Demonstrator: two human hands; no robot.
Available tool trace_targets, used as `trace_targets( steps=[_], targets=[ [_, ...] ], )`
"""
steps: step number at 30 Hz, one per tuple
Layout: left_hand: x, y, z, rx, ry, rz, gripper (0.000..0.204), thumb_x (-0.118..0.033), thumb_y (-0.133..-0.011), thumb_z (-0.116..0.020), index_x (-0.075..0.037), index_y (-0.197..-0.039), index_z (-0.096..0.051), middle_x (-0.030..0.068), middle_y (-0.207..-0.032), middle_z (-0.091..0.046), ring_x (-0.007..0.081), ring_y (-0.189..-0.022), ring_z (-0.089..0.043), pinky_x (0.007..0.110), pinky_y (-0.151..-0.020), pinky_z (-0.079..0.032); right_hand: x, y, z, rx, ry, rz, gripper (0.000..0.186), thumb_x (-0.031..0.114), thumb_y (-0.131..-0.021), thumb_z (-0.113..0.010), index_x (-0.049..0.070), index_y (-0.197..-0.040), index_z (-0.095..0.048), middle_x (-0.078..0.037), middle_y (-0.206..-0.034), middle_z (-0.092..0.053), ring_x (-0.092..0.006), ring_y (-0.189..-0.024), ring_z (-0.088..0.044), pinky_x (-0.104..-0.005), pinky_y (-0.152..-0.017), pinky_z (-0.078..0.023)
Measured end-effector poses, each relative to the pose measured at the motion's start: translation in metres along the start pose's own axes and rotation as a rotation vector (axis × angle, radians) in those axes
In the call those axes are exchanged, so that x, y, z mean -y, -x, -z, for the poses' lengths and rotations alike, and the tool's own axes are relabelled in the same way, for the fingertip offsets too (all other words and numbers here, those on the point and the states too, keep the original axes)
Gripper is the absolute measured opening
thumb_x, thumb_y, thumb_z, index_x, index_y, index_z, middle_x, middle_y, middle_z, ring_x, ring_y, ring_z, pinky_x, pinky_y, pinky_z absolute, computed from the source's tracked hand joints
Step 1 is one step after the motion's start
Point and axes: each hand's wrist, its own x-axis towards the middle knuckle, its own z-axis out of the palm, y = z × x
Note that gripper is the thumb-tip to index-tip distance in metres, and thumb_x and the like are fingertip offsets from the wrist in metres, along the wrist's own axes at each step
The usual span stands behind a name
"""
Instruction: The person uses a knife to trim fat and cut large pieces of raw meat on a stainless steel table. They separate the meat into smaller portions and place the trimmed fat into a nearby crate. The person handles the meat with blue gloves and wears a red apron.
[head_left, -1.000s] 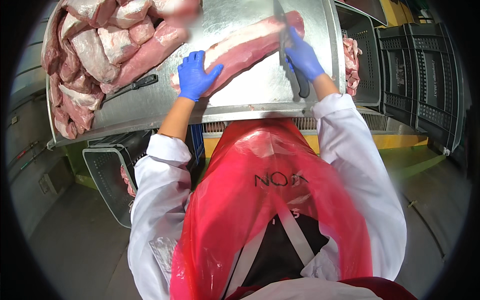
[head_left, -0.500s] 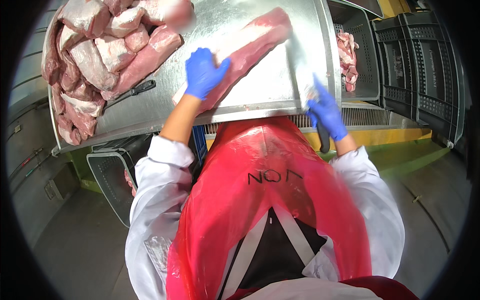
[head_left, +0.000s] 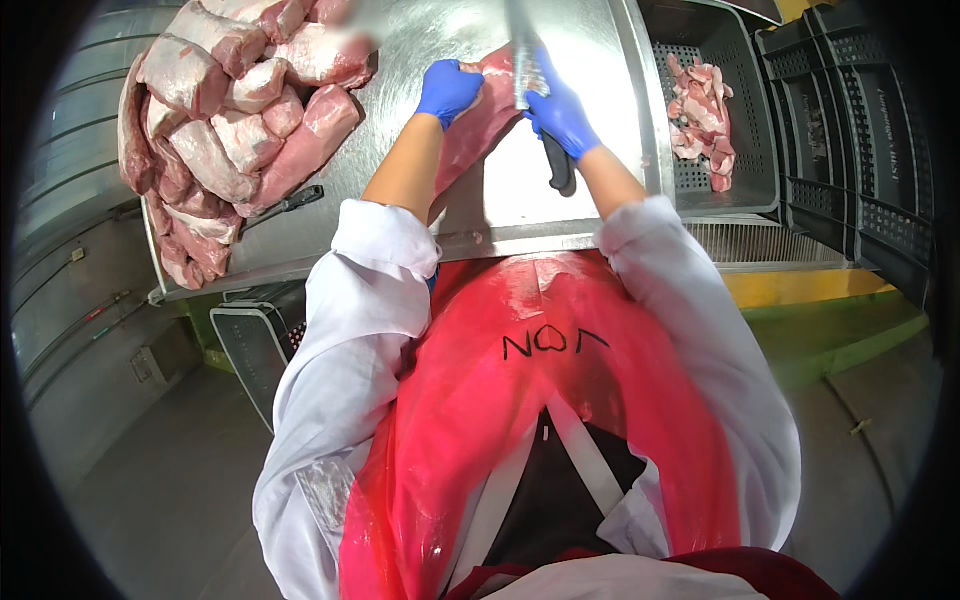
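A long pink pork loin (head_left: pixel 479 130) lies aslant on the metal table. My left hand (head_left: pixel 448 92), in a blue glove, is closed on its upper part, the fingers curled at the meat. A knife (head_left: pixel 559 164) with a black handle is in my blue-gloved right hand (head_left: pixel 562 118). Its blade points away from me, lies over the loin's far end and is blurred. Left of my hands, a heap of meat pieces (head_left: pixel 228 150) covers the table's left side. Beside the heap rests a black-handled tool (head_left: pixel 288 202), its other end hidden by meat.
The metal table (head_left: pixel 600 225) has a raised edge on the right and near sides. Beyond it on the right stands a grey crate (head_left: pixel 755 130) holding meat trimmings (head_left: pixel 703 120), with black crates (head_left: pixel 850 130) alongside. Another crate (head_left: pixel 243 345) sits below the table at left.
My right hand has swung the knife from the table's near right edge up and left to the loin. My left hand has slid farther up the meat and changed from spread to curled.
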Motion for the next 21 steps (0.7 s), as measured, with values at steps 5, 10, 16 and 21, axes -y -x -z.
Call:
trace_targets(
  steps=[5, 10, 16, 21],
  targets=[
    [0.006, -0.005, -0.013, -0.011, 0.072, 0.170, 0.019, -0.014, -0.083, -0.064, 0.003, -0.075, -0.067, 0.0098, -0.065, -0.063, 0.0179, -0.060, -0.060, 0.031, -0.055, -0.048, 0.030, 0.009, -0.009, 0.270, 0.208, -0.154, 0.072, 0.015, -0.096, -0.052, 0.026, -0.161, -0.024, -0.011, -0.085, -0.063, -0.0161, -0.060, -0.059, -0.0323, -0.053, -0.053],
    [-0.015, 0.007, -0.004, -0.077, -0.098, 0.113, 0.017, -0.012, -0.084, -0.065, 0.004, -0.078, -0.068, 0.0061, -0.066, -0.064, 0.0114, -0.060, -0.059, 0.030, -0.054, -0.048, 0.026, 0.019, -0.003, 0.359, 0.266, -0.090, 0.065, 0.018, -0.102, -0.041, 0.018, -0.162, -0.017, -0.015, -0.095, -0.065, -0.0192, -0.066, -0.061, -0.0330, -0.057, -0.054],
    [0.002, -0.005, 0.008, -0.003, 0.054, 0.134, 0.019, -0.015, -0.083, -0.067, 0.004, -0.080, -0.068, 0.0091, -0.069, -0.068, 0.0139, -0.062, -0.063, 0.032, -0.058, -0.051, 0.031, 0.050, -0.010, 0.385, 0.231, -0.143, 0.076, 0.013, -0.096, -0.048, 0.021, -0.163, -0.014, -0.014, -0.087, -0.064, -0.0166, -0.060, -0.058, -0.0312, -0.055, -0.054],
    [-0.034, -0.002, 0.021, 0.067, -0.024, 0.100, 0.028, -0.022, -0.087, -0.064, 0.004, -0.080, -0.068, 0.0194, -0.068, -0.066, 0.0257, -0.061, -0.064, 0.037, -0.060, -0.051, 0.009, -0.019, -0.029, 0.378, 0.268, -0.109, 0.078, 0.011, -0.095, -0.047, 0.018, -0.163, -0.010, -0.022, -0.108, -0.065, -0.0238, -0.069, -0.065, -0.0358, -0.063, -0.056]
  ],
)
